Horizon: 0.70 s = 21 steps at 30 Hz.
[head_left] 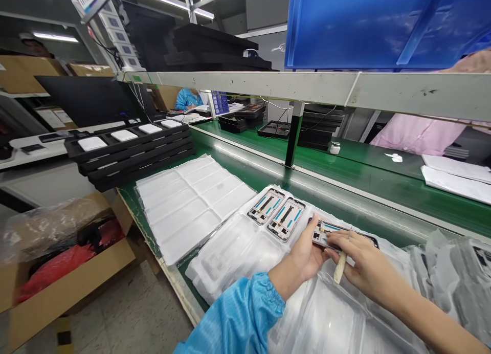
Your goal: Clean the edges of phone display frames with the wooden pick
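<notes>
My left hand (303, 257), in a blue sleeve, grips the near left end of a phone frame (326, 230) lying on a clear plastic tray (230, 251). My right hand (360, 262) rests on the same frame from the right, fingers curled, with a pale stick tool (339, 267) held between them and pointing toward me. Two more phone frames (265, 206) (286, 219) with blue and black parts sit side by side in the tray just left of my hands.
A stack of white blister trays (192, 203) lies to the left, black trays with white pads (126, 144) behind it. A cardboard box (57, 272) stands on the floor. A green conveyor (345, 175) runs behind. A person in pink (418, 134) works across.
</notes>
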{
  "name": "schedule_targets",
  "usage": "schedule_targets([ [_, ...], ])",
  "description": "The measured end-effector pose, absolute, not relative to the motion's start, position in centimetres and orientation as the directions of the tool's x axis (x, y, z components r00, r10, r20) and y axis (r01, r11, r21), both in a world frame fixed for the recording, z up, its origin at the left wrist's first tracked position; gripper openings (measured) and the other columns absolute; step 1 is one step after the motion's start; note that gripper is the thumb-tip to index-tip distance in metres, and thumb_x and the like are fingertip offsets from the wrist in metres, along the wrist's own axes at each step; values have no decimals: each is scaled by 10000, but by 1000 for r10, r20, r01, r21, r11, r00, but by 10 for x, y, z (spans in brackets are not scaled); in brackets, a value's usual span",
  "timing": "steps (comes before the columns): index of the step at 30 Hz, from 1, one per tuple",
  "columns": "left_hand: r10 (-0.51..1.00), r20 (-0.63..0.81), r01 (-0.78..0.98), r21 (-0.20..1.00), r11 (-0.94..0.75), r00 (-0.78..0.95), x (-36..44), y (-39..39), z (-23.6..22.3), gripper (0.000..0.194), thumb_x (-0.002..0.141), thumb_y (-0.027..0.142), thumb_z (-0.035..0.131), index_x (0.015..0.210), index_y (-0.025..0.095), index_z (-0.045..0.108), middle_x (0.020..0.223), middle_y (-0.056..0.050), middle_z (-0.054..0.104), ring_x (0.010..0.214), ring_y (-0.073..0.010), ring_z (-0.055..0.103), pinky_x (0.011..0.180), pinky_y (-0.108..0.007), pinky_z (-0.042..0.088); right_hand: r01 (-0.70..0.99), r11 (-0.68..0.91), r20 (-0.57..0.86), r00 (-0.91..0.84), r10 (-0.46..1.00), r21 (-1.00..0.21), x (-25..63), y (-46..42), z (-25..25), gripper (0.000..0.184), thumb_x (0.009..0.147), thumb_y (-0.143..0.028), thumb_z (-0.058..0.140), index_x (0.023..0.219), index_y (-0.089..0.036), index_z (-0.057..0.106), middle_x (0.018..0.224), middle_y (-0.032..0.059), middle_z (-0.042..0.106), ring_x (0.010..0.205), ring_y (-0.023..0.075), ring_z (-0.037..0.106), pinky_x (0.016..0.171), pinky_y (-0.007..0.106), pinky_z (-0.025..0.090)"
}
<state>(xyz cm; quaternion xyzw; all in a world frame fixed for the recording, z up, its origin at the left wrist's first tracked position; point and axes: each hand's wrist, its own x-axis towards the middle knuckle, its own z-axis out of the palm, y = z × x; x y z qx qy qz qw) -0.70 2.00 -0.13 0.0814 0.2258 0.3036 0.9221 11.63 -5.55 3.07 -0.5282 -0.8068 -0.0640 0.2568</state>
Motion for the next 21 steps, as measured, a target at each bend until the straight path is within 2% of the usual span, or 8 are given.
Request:
schedule_targets([
  [3, 597, -387, -515, 302, 802, 703, -8, 21, -1, 468, 900, 548, 570, 952, 96, 675, 855, -88, 686, 618, -130, 601, 512, -217, 469, 887, 404, 500, -251, 829, -224, 114, -59, 36, 287, 997, -280, 427, 1236, -215, 573, 1092, 93, 703, 983, 220, 663, 790, 348, 566],
  [5, 607, -397, -524, 306, 795, 688, -9, 21, 0, 524, 891, 603, 541, 978, 106, 681, 890, -97, 699, 661, -155, 626, 562, -245, 494, 886, 398, 531, -224, 817, -238, 113, -61, 40, 340, 1019, -309, 386, 1308, -215, 539, 1021, 86, 702, 899, 206, 663, 732, 327, 562],
  [7, 611, -397, -531, 304, 791, 685, -9, 22, 1, 553, 895, 630, 508, 1011, 118, 681, 937, -100, 710, 712, -175, 649, 604, -265, 507, 884, 412, 580, -221, 784, -221, 113, -62, 43, 334, 1030, -321, 357, 1249, -213, 585, 871, 62, 683, 764, 186, 642, 652, 306, 541],
  [9, 605, -393, -523, 304, 796, 692, -9, 22, 0, 593, 898, 653, 475, 1033, 114, 681, 964, -106, 715, 737, -187, 659, 621, -278, 511, 888, 412, 617, -210, 758, -205, 113, -63, 45, 311, 1032, -295, 346, 1103, -209, 636, 762, 39, 638, 665, 161, 604, 600, 285, 510],
  [13, 597, -378, -522, 291, 802, 708, -9, 24, -5, 691, 852, 729, 468, 1051, 102, 679, 950, -112, 718, 743, -202, 660, 615, -283, 498, 901, 367, 641, -143, 754, -230, 110, -63, 46, 211, 1015, -278, 415, 916, -211, 589, 725, 17, 617, 592, 129, 588, 544, 252, 479],
  [18, 579, -364, -522, 251, 815, 730, -8, 26, -12, 761, 836, 769, 426, 1063, 86, 671, 939, -138, 716, 722, -217, 650, 612, -297, 485, 856, 484, 667, -254, 700, -182, 112, -62, 46, 107, 988, -200, 486, 1014, -220, 589, 854, 44, 693, 729, 151, 675, 635, 252, 522],
  [21, 577, -373, -520, 250, 817, 727, -8, 26, -13, 698, 877, 711, 407, 1057, 90, 672, 944, -143, 717, 726, -226, 651, 625, -312, 492, 855, 498, 641, -303, 705, -143, 115, -63, 44, 165, 997, -183, 466, 1099, -224, 589, 829, 30, 721, 658, 138, 681, 572, 241, 510],
])
